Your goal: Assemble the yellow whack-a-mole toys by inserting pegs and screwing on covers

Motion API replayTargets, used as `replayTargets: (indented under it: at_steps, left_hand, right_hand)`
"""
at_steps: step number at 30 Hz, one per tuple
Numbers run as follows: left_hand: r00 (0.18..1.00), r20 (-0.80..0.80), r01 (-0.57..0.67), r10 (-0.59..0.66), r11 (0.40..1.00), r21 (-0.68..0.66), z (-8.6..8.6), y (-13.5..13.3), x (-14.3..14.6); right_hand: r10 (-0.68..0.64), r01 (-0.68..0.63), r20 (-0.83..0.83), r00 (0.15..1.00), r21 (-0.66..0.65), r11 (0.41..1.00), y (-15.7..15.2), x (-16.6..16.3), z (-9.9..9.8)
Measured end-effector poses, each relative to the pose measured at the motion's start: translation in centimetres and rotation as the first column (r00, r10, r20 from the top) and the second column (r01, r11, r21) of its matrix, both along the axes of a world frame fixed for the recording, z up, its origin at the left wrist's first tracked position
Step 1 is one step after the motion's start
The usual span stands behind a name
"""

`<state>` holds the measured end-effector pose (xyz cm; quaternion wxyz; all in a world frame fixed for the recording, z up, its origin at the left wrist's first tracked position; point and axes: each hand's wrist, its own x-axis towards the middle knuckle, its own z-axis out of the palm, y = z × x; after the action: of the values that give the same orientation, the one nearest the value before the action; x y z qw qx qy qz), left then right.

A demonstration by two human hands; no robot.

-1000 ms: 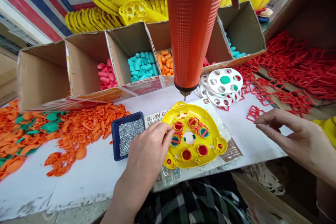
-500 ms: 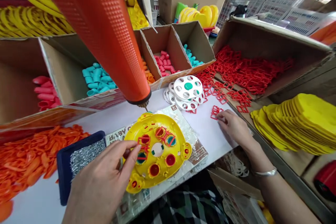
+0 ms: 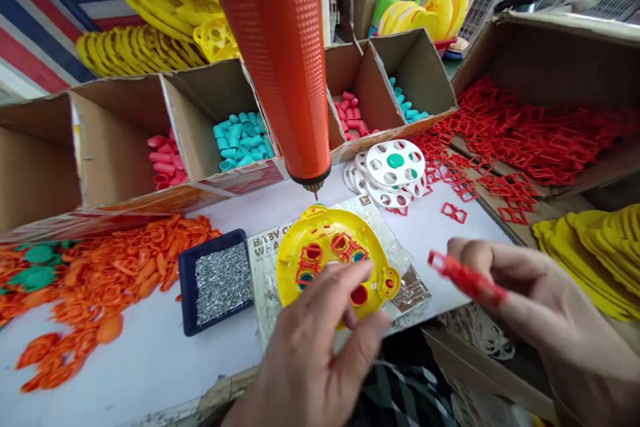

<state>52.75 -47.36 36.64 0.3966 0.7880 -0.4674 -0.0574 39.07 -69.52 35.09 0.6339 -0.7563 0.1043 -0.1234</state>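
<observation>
The right hand has its fingers curled closed, and they grip a red plastic frame near 1 end, so the frame sticks out at 9 o'clock from the hand. The left hand is open, with its fingers spread apart. A round yellow plastic toy base lies at 12 o'clock from these fingers, but I cannot tell if they touch it, because the hand hides its lower part. This base rests on a printed card. At 9 o'clock from the base is a blue tray full of small screws, and at 12 o'clock an orange electric screwdriver hangs with its tip just above the base.

The frame could turn or drop if the fingers loosen, because they hold it only near 1 end. A careless move of the left hand could also hit the tray and spill the screws, or push the base against the screwdriver tip
</observation>
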Motion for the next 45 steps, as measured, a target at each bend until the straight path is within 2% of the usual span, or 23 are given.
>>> replayTargets:
  at_steps: [1, 3, 4, 5, 7, 8, 9, 11, 13, 15, 19, 21, 23, 27, 33, 36, 41, 45]
  left_hand:
    - [0.998, -0.054, 0.044, -0.045, 0.999, -0.012, 0.2, -0.2, -0.6]
    - [0.983, -0.148, 0.106, -0.113, 0.993, -0.05, 0.4, -0.3, -1.4]
    - [0.973, -0.192, 0.12, -0.131, 0.99, -0.069, 0.4, -0.1, -1.7]
    - [0.964, -0.233, 0.117, -0.132, 0.99, -0.079, 0.3, 0.2, -1.9]
    - [0.948, -0.308, 0.064, -0.082, 0.996, -0.069, -0.1, 1.1, -2.2]
    - [0.935, -0.349, 0.042, -0.061, 0.997, -0.061, -0.5, 1.5, -2.4]
    - [0.916, -0.399, 0.024, -0.043, 0.998, -0.052, -0.8, 1.8, -2.6]
    - [0.86, -0.51, 0.006, -0.021, 0.999, -0.031, -1.4, 2.3, -3.1]
    - [0.801, -0.599, -0.016, -0.001, 1.0, -0.024, -1.9, 2.5, -3.3]
    - [0.773, -0.634, -0.056, 0.028, 0.998, -0.024, -1.9, 2.7, -3.2]
    - [0.811, -0.561, -0.231, 0.165, 0.972, -0.048, -1.5, 4.0, -1.4]
    - [0.826, -0.504, -0.327, 0.253, 0.943, -0.062, -1.3, 4.9, -0.4]
    - [0.845, -0.445, -0.36, 0.297, 0.931, -0.061, -1.2, 5.6, 0.3]
    - [0.879, -0.359, -0.352, 0.315, 0.935, -0.039, -1.3, 6.0, 0.7]
    - [0.906, -0.31, -0.311, 0.289, 0.95, -0.025, -1.5, 5.8, 0.6]
    - [0.933, -0.232, -0.285, 0.273, 0.958, -0.017, -1.6, 5.5, 0.5]
    - [0.97, -0.073, -0.234, 0.23, 0.971, -0.052, -2.1, 4.5, 0.3]
    - [0.99, 0.03, -0.14, 0.14, 0.99, -0.018, -2.9, 3.7, 0.5]
  right_hand:
    - [0.126, -0.126, 0.005, 0.992, 0.126, 0.984, 1.4, 0.1, 0.9]
    - [0.286, -0.278, 0.006, 0.958, 0.26, 0.925, 3.6, 0.4, 1.7]
    - [0.305, -0.295, 0.003, 0.952, 0.268, 0.917, 4.4, 0.6, 1.6]
    - [0.278, -0.271, 0.0, 0.96, 0.23, 0.935, 5.0, 0.6, 1.3]
    - [0.191, -0.192, 0.023, 0.981, 0.016, 0.981, 5.8, 0.5, 0.5]
    - [0.173, -0.166, 0.039, 0.984, -0.144, 0.976, 6.0, 0.3, 0.1]
    - [0.179, -0.154, 0.054, 0.982, -0.31, 0.938, 6.1, 0.1, -0.3]
    - [0.24, -0.172, 0.044, 0.97, -0.572, 0.802, 6.2, -0.3, -0.7]
    - [0.267, -0.159, 0.043, 0.963, -0.71, 0.686, 6.1, -0.3, -0.8]
    - [0.253, -0.125, 0.053, 0.966, -0.763, 0.635, 5.9, 0.0, -0.9]
    - [0.156, -0.121, -0.029, 0.987, -0.773, 0.623, 5.0, 1.8, -0.8]
    - [0.148, -0.154, -0.079, 0.986, -0.782, 0.603, 4.7, 2.8, -0.8]
    - [0.166, -0.195, -0.121, 0.979, -0.798, 0.57, 4.6, 3.6, -0.7]
    - [0.201, -0.255, -0.175, 0.964, -0.821, 0.51, 5.0, 4.4, -0.6]
    - [0.229, -0.298, -0.209, 0.951, -0.821, 0.486, 5.1, 4.5, -0.9]
    - [0.242, -0.307, -0.209, 0.947, -0.811, 0.498, 5.0, 4.5, -0.9]
    - [0.235, -0.267, -0.156, 0.959, -0.776, 0.571, 5.2, 4.6, -0.6]
    - [0.263, -0.263, -0.13, 0.956, -0.777, 0.572, 5.6, 5.0, -0.7]
